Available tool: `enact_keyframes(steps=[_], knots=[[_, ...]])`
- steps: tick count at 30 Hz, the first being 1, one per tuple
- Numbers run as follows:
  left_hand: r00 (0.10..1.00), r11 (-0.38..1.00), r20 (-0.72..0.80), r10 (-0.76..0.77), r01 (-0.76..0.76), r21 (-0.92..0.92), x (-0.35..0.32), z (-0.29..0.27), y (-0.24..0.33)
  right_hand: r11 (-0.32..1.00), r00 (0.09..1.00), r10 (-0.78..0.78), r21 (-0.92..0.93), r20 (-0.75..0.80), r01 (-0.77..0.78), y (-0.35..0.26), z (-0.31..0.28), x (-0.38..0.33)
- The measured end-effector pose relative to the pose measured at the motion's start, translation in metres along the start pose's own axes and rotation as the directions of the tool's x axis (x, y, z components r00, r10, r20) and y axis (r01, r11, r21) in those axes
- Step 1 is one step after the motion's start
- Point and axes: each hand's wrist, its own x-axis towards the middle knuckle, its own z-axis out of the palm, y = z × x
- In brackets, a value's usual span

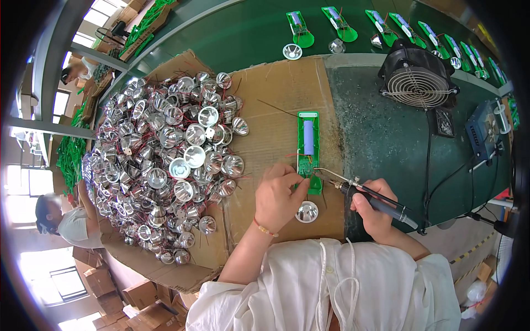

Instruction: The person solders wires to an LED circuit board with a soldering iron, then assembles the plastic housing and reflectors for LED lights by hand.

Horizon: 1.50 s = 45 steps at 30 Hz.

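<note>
A green plastic lamp housing (301, 124) lies open on the cardboard before me, holding a purple cylindrical battery (308, 138) and a small circuit board (307, 167). My left hand (277, 194) is closed at the lower left of the housing, thumb and fingers pinched together; what they hold is hidden. In my right hand (376, 208) is a soldering iron (398, 218) with a thin metal feed tube along it. Its tip points left, toward the board's right side. Just below the housing sits a shiny reflector cup (307, 212).
To the left, a large heap of reflector cups (171, 138) with wires fills a cardboard box. A black fan (418, 83) and a blue soldering station (486, 129) stand at the right, with cables nearby. More green housings (342, 27) line the far edge. Two people are at the left.
</note>
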Motion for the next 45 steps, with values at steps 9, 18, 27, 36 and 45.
enact_keyframes(steps=[9, 18, 27, 36, 45], knots=[[0.996, 0.996, 0.074, -0.059, 0.063, -0.056, 0.004, 0.002, -0.003, 1.0, 1.0, -0.002, -0.014, -0.02, 0.002, 0.006, 0.001, -0.005], [0.991, 0.992, 0.09, -0.096, 0.103, -0.079, 0.007, 0.003, -0.005, 0.998, 1.0, -0.031, -0.057, 0.0, 0.031, -0.002, -0.001, -0.004], [0.989, 0.988, 0.092, -0.114, 0.123, -0.096, 0.005, 0.005, -0.007, 0.996, 0.994, -0.088, -0.032, -0.064, 0.087, -0.002, -0.009, -0.002], [0.967, 0.96, -0.198, -0.158, 0.104, -0.261, -0.002, -0.022, 0.008, 0.996, 0.969, -0.078, 0.015, -0.234, 0.084, 0.005, -0.042, 0.01], [0.988, 0.991, -0.085, -0.127, 0.122, -0.063, 0.067, -0.012, -0.014, 0.994, 0.927, -0.106, -0.01, -0.36, 0.109, 0.026, -0.049, 0.027]])
